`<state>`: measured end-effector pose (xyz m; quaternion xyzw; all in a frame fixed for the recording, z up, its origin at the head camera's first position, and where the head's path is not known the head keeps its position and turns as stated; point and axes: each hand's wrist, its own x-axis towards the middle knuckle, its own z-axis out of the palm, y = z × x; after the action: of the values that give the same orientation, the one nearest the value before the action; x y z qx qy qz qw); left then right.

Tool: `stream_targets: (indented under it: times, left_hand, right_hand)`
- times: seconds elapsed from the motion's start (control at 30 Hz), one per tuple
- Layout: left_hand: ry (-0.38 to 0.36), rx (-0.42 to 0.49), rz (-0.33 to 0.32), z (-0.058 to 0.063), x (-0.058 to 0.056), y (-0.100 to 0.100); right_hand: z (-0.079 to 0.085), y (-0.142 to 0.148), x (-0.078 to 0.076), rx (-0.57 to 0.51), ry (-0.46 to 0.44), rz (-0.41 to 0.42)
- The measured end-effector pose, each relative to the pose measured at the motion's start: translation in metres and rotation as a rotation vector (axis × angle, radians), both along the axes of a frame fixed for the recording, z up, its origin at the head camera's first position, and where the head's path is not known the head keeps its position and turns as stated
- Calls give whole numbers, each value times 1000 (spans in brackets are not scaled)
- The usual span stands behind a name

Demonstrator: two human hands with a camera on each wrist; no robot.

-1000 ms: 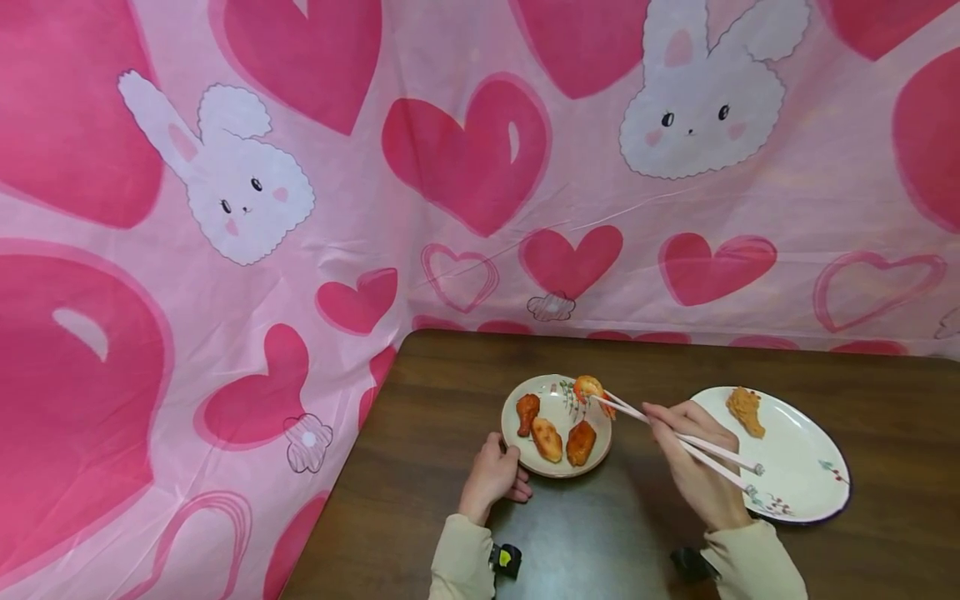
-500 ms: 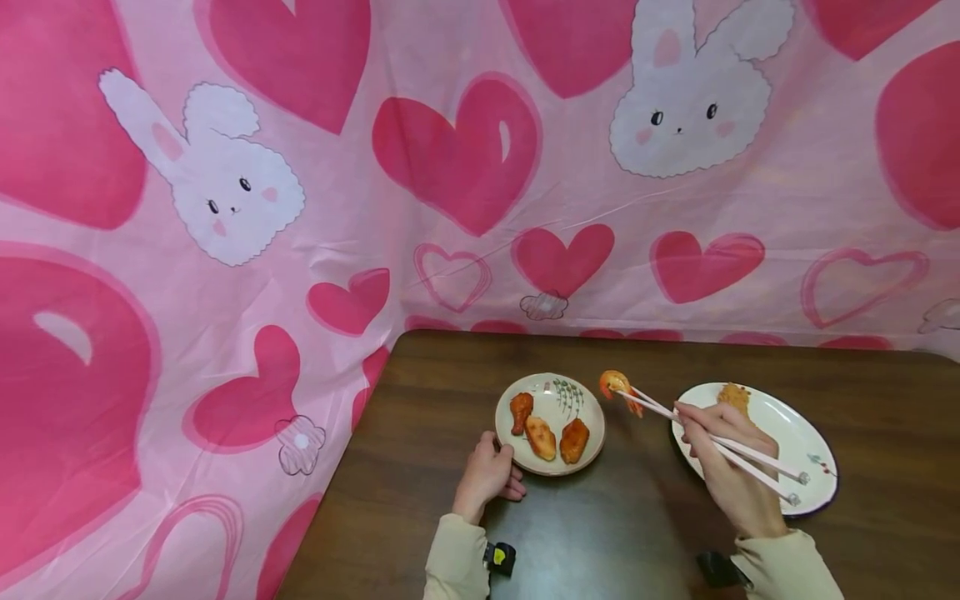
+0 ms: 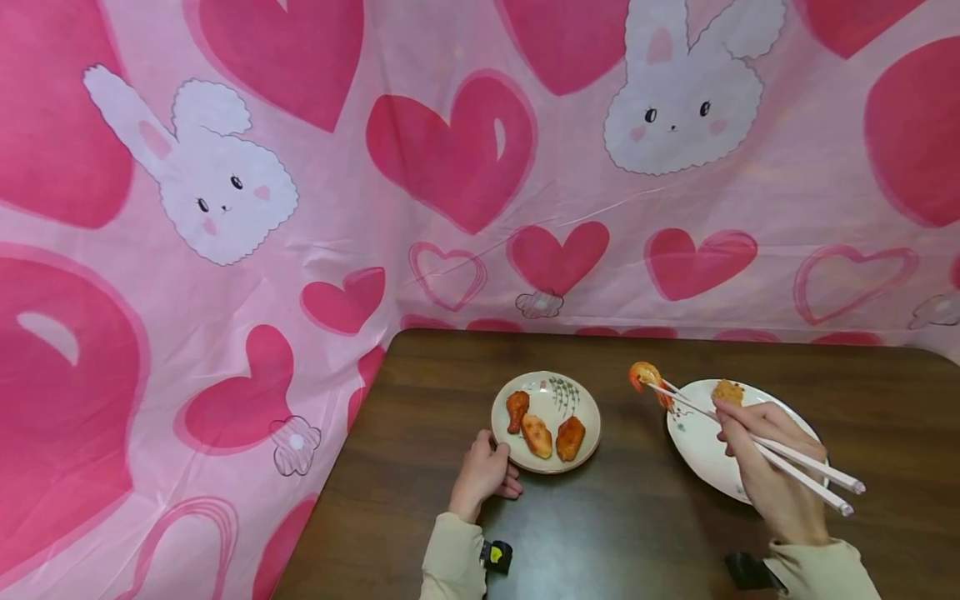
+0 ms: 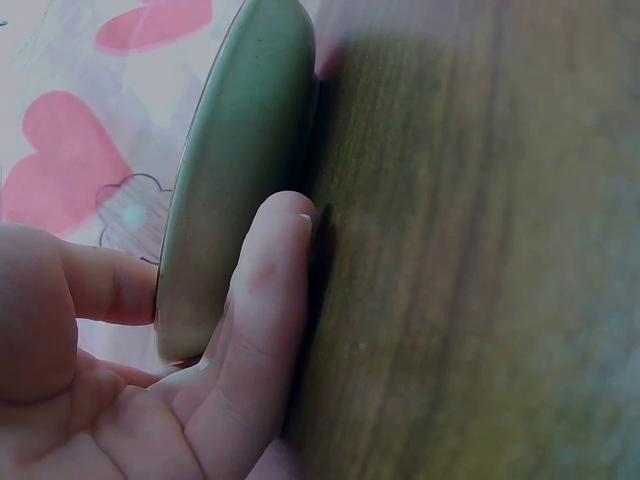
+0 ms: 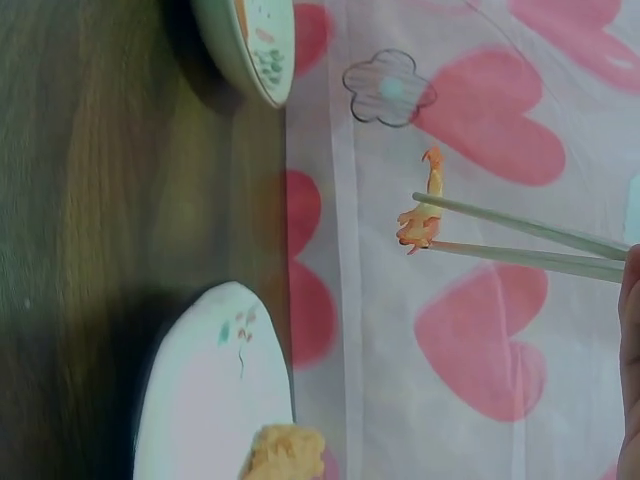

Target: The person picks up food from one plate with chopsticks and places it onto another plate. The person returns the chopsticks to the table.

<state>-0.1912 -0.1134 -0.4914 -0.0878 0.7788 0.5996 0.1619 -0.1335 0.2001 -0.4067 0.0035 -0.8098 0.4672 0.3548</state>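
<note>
My left hand (image 3: 483, 475) grips the near left edge of a small round plate (image 3: 536, 392). In the left wrist view its thumb touches the rim and fingers (image 4: 265, 290) lie against the plate's underside. On that plate sit a drumstick (image 3: 517, 410) and two browned wing pieces, one paler (image 3: 536, 436) and one darker (image 3: 570, 438). My right hand (image 3: 780, 479) holds a pair of pale chopsticks (image 3: 810, 463). Their tips pinch an orange shrimp (image 3: 645, 375) in the air, near the left rim of a white oval plate (image 3: 697, 442).
A piece of fried chicken (image 3: 727, 392) lies at the far side of the oval plate, partly behind my right hand. Both plates stand on a dark wooden table (image 3: 622, 508). Pink heart-and-rabbit cloth (image 3: 450, 50) walls off the back and left.
My right hand has carried the shrimp in the chopsticks from over the round plate rightward, past the gap, to beside the oval plate. The left hand keeps its hold on the round plate.
</note>
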Motion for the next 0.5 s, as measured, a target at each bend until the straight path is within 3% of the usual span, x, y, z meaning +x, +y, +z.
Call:
stream_targets:
  times: [0.5]
  left_hand:
    - [5, -5, 6, 2, 2, 0]
  right_hand:
    - [1, 25, 9, 1, 43, -31]
